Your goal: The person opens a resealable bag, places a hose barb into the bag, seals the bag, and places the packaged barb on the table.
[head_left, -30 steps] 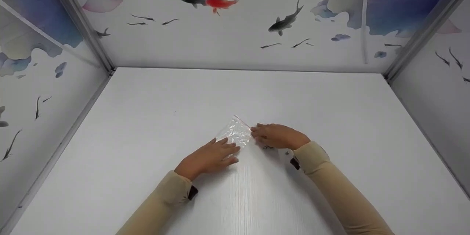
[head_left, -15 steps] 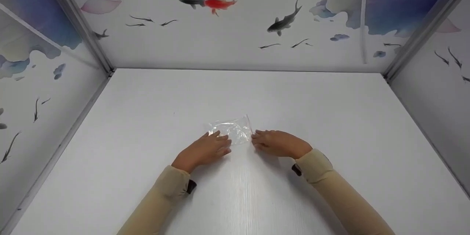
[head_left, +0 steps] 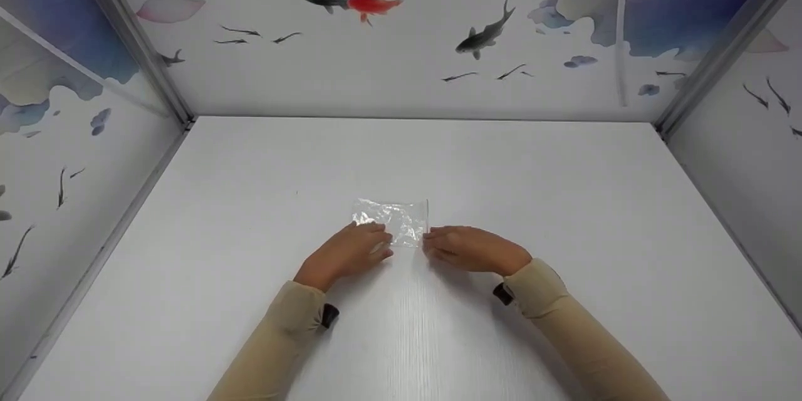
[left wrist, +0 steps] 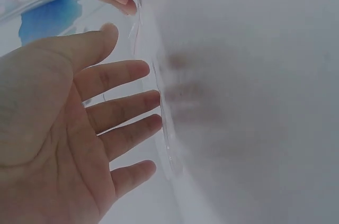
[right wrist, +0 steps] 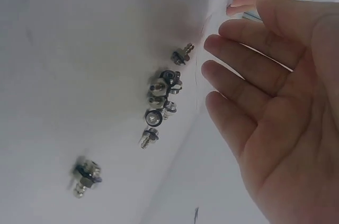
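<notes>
The bag (head_left: 404, 219) lies flat on the table (head_left: 551, 188), between the 2 hands and a little beyond them, its upper half uncovered. It is clear, thin and crinkled, so it should be very light and limp: easy to slide or crease, likely slippery, and hard to lift while it lies flat. A pinch at a free corner or along the right edge looks the surest hold, with 1 hand keeping the film down; a hard pull might stretch or tear it.

The left hand (head_left: 348, 255) lies over the bag's lower left part, fingers straight and slightly spread, thumb apart from them. Its fingertips touch the film, and nothing is gripped. The right hand (head_left: 476, 249) reaches in from the other side, fingers extended side by side, tips at the bag's lower right corner; whether they press on it or only meet its edge, I cannot tell. The hands are apart from each other.

In the right wrist view, small metal fittings (right wrist: 158, 87) sit near the right fingertips, most bunched together, 1 well apart. They look hard and prone to roll.
</notes>
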Motion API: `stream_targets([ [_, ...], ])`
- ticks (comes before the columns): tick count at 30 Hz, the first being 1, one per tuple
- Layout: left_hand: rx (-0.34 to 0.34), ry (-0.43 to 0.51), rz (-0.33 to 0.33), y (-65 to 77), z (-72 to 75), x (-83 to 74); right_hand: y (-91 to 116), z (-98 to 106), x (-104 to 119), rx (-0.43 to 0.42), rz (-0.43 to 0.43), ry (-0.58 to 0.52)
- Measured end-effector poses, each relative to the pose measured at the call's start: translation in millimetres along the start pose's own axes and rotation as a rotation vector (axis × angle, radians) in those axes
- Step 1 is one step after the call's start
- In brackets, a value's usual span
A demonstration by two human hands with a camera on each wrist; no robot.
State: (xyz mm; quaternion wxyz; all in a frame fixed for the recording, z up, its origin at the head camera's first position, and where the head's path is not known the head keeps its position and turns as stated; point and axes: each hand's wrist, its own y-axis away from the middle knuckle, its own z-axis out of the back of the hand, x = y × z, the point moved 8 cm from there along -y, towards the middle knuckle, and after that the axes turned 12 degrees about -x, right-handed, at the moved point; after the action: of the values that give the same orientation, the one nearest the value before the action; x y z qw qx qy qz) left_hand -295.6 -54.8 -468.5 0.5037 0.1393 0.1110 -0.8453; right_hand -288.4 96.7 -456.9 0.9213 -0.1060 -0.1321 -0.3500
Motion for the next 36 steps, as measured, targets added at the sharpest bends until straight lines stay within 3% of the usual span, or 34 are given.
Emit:
stream_targets([
  [3,-0.068,0.025,-0.003,-5.2,4.4,-3.3,-2,8,-5,-0.059,-0.009,-0.074],
  [9,-0.207,0.076,0.08,-19.5,13.5,-9.4,-8,25,-26,-0.159,-0.182,-0.134],
  [12,-0.24,0.142,0.125,-27.1,14.4,-13.1,-12,30,-35,-0.202,-0.244,-0.156],
  [18,-0.23,0.268,0.223,-40.7,5.8,-17.4,-22,30,-55,-0.249,-0.376,-0.263],
  [23,-0.219,0.308,0.275,-48.7,-3.9,-19.3,-28,22,-70,-0.215,-0.498,-0.29],
  [36,-0.176,0.42,0.307,-55.6,-21.6,-14.2,-40,5,-83,-0.149,-0.626,-0.291],
])
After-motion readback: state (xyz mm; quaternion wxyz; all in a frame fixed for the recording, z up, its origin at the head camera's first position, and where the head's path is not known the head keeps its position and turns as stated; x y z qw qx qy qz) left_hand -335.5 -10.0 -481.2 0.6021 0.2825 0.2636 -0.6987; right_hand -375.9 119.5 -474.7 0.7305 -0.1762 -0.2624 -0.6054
